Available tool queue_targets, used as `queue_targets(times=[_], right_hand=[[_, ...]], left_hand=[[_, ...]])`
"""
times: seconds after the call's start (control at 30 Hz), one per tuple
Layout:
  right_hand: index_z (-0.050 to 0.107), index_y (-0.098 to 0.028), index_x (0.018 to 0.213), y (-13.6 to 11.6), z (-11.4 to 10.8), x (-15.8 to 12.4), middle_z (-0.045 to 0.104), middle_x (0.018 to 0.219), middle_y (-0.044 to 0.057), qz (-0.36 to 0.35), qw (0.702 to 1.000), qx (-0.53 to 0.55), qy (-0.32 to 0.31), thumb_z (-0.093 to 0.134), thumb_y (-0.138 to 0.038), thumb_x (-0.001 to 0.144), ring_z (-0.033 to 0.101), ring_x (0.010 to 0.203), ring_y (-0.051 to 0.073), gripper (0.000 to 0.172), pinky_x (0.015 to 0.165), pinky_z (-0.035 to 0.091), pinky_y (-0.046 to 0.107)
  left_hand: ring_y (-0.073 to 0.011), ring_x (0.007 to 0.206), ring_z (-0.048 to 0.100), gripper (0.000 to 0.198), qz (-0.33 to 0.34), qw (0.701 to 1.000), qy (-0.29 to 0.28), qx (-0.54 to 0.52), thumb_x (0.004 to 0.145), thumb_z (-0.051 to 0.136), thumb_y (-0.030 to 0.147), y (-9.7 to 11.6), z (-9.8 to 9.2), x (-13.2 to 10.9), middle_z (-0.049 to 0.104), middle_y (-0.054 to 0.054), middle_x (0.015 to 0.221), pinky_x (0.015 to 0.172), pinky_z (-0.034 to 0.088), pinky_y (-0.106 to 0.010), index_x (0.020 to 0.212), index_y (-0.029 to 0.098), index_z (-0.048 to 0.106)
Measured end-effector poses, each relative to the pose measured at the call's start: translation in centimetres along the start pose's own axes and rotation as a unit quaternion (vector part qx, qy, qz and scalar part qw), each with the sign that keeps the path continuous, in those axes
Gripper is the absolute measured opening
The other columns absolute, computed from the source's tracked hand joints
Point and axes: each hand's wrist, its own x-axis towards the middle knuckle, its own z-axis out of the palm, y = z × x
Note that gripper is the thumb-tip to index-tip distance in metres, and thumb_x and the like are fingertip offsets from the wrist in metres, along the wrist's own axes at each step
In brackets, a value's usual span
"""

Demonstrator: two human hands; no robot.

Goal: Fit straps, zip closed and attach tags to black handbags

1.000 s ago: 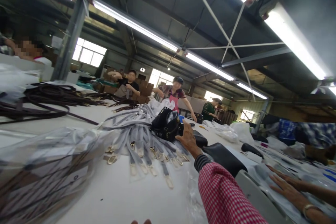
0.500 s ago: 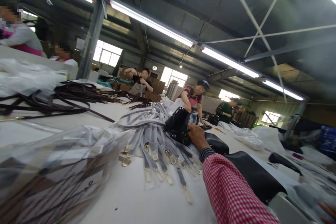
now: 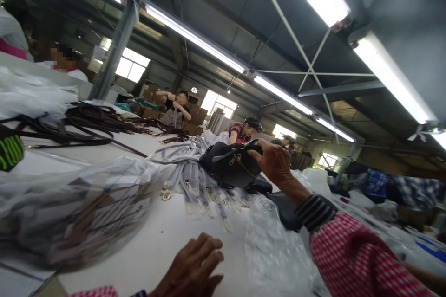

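My right hand (image 3: 275, 160) grips the upper edge of a black handbag (image 3: 232, 167) with gold zip pulls, fingers closed over its rim. The bag is tilted above the straps. My left hand (image 3: 195, 264) is low in the middle over the white table (image 3: 156, 236), holding nothing, with its fingers loosely bent and apart. Between the hands lies a fan of plastic-wrapped grey straps (image 3: 195, 190) with gold clasps. A sheet of clear plastic (image 3: 275, 246) lies below the bag, and part of another black bag (image 3: 284, 204) shows under my right forearm.
A large clear plastic bag (image 3: 87, 213) with brownish contents lies at the left. Dark brown straps (image 3: 90, 123) are heaped behind it. Across the table a co-worker (image 3: 244, 130) leans forward, and another person (image 3: 176, 106) stands farther back. A metal post (image 3: 114, 48) rises at the left.
The black handbag has come closer and looks larger, with my right hand on its rim. My left hand has entered at the bottom. Clear plastic now shows at the right of the straps.
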Motion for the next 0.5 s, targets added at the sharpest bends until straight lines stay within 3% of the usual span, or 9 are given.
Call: queue_targets(times=[0.07, 0.13, 0.23, 0.3, 0.4, 0.5], right_hand=[[0.07, -0.024, 0.1, -1.2, -4.1, -2.0, 0.075, 0.088, 0.004, -0.024, 1.0, -0.008, -0.016, 0.07, -0.047, 0.09, 0.07, 0.088, 0.026, 0.025, 0.067, 0.032, 0.03], [0.071, -0.025, 0.102, -2.6, -6.8, -4.4, 0.075, 0.085, 0.005, -0.052, 0.997, 0.004, -0.052, 0.071, -0.047, 0.089, 0.07, 0.086, 0.026, 0.026, 0.067, 0.033, 0.03], [0.072, -0.024, 0.098, -4.7, -8.2, -8.3, 0.074, 0.079, 0.005, -0.072, 0.987, 0.073, -0.123, 0.072, -0.045, 0.087, 0.069, 0.08, 0.025, 0.024, 0.064, 0.033, 0.03], [0.072, -0.023, 0.092, -5.9, -8.1, -10.2, 0.071, 0.074, 0.003, -0.081, 0.971, 0.159, -0.16, 0.074, -0.043, 0.087, 0.067, 0.075, 0.022, 0.021, 0.064, 0.034, 0.03], [0.071, -0.021, 0.098, -6.7, -7.7, -11.5, 0.071, 0.084, 0.0, -0.121, 0.906, 0.356, -0.194, 0.076, -0.032, 0.086, 0.063, 0.072, 0.016, 0.017, 0.065, 0.039, 0.027], [0.07, -0.021, 0.111, -5.9, -7.0, -11.1, 0.07, 0.102, 0.002, -0.145, 0.811, 0.518, -0.23, 0.076, -0.027, 0.084, 0.061, 0.072, 0.012, 0.028, 0.065, 0.043, 0.024]], left_hand=[[-0.0209, 0.098, 0.063, 0.014, -0.037, 0.998, 0.032, -0.03, 0.102, 0.046, 0.022, 1.2, -1.9, 0.5, 0.067, -0.008, 0.11, 0.088, 0.056, -0.034, 0.108, 0.02, 0.058], [-0.0204, 0.096, 0.063, 0.013, -0.05, 0.996, 0.07, -0.036, 0.101, 0.049, 0.022, 2.6, -3.9, 0.6, 0.066, -0.008, 0.107, 0.086, 0.056, -0.034, 0.112, 0.021, 0.057], [-0.0216, 0.1, 0.062, 0.021, -0.09, 0.986, 0.14, -0.02, 0.099, 0.057, 0.027, 4.1, -6.6, 0.0, 0.063, -0.008, 0.111, 0.086, 0.057, -0.034, 0.119, 0.024, 0.054], [-0.0216, 0.098, 0.062, 0.023, -0.165, 0.969, 0.182, -0.013, 0.098, 0.059, 0.034, 4.1, -8.2, -0.8, 0.061, -0.007, 0.112, 0.079, 0.057, -0.033, 0.118, 0.024, 0.053], [-0.0245, 0.099, 0.062, 0.035, -0.29, 0.937, 0.195, -0.016, 0.094, 0.061, 0.049, 2.7, -10.2, -1.4, 0.059, -0.008, 0.113, 0.074, 0.057, -0.035, 0.116, 0.023, 0.054], [-0.03, 0.119, 0.057, 0.058, -0.338, 0.929, 0.124, -0.082, 0.087, 0.066, 0.058, 0.8, -11.8, -0.6, 0.057, -0.009, 0.129, 0.092, 0.055, -0.043, 0.13, 0.023, 0.051]])
